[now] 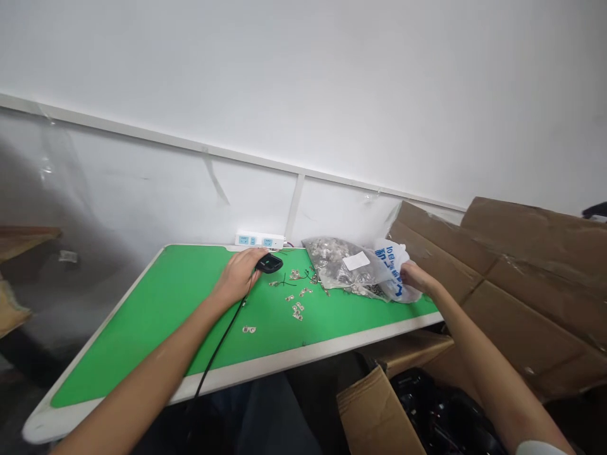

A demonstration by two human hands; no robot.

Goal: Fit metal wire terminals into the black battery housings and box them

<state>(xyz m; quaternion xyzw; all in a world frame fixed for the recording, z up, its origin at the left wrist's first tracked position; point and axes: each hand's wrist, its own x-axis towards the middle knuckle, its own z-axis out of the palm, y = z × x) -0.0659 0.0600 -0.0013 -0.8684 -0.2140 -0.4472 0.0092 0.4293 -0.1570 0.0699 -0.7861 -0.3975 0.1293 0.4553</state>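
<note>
My left hand [239, 273] is closed around a black plastic housing [269, 263] above the green tabletop, its hollow side facing up. A black cable [219, 349] runs from that hand down over the table's front edge. On the right, my right hand [413, 278] has its fingers in or against a white plastic bag [391, 268] with blue lettering; the fingertips are partly hidden. Beside that bag lies a clear bag [329, 262] full of small metal parts, with a white label [356, 260] on it. Several small metal pieces [297, 309] are scattered between my hands.
A white power strip [260, 240] stands at the table's back edge against the wall. Large cardboard sheets [521, 297] lean at the right. Below the table's front edge is an open cardboard box [379, 411] with black parts [441, 404] inside. The green table [142, 328] has a white rim.
</note>
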